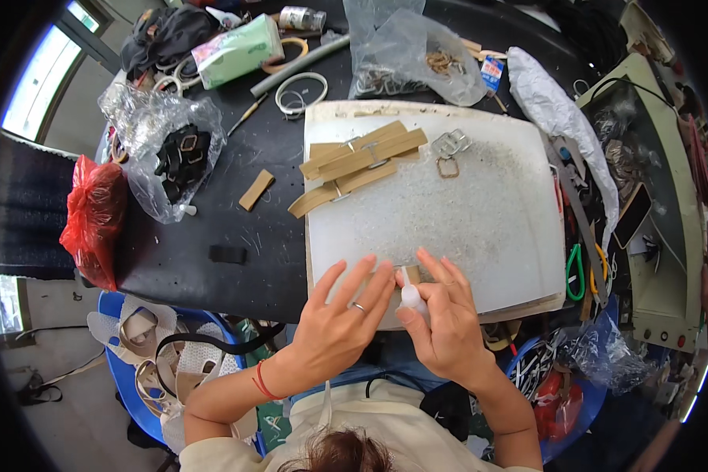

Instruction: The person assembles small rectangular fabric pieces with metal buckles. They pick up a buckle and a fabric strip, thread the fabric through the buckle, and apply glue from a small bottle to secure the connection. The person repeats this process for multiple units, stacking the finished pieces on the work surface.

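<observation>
My right hand (451, 334) is closed around a small white squeeze bottle (414, 299) with a narrow nozzle pointing away from me. Just beyond the nozzle a bit of tan strap (414, 273) shows between my fingers. My left hand (342, 311), a ring on one finger, lies with its fingers stretched out at the near edge of a white board (488, 236); its thumb is hidden. Farther up the board, several tan straps (362, 157) with metal buckles lie in a loose stack. Right of them are silver buckles (451, 143) and a square brass-coloured buckle (448, 167).
A short tan strip (256, 189) and a black piece (227, 254) lie on the dark table left of the board. Plastic bags (417, 51) and a tissue pack (238, 51) stand behind. Green-handled scissors (575, 271) are at right; a blue basket (122, 370) holds sandal parts.
</observation>
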